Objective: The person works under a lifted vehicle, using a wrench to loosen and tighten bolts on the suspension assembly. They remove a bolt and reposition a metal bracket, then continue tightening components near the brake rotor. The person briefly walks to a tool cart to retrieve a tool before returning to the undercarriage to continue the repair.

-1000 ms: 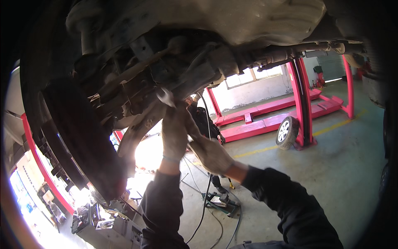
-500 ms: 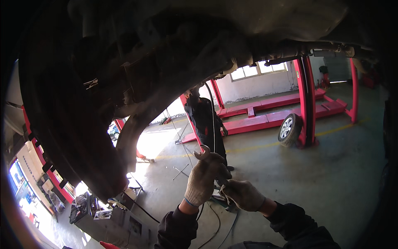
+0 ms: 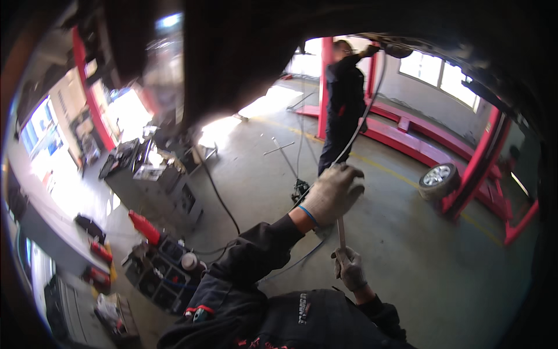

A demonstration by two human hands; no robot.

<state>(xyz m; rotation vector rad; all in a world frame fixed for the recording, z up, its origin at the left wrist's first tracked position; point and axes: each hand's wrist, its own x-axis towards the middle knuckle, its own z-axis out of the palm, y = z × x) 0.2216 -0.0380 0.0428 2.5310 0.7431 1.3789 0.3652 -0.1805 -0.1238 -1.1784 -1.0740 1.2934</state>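
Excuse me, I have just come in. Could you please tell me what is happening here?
A gloved person grips a narrow metal tool in the right hand. The left hand is just above, its fingers loosely curled; whether it touches the tool, I cannot tell. Further off, a co-worker in dark clothes stands with an arm raised. A loose wheel is tilted on the floor beside a red post.

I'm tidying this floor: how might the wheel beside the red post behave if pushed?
The wheel would probably feel heavy, with its thick dark tyre around a metallic rim. Its round outline suggests it may roll if upright. Standing tilted near the red post, it could also tip.
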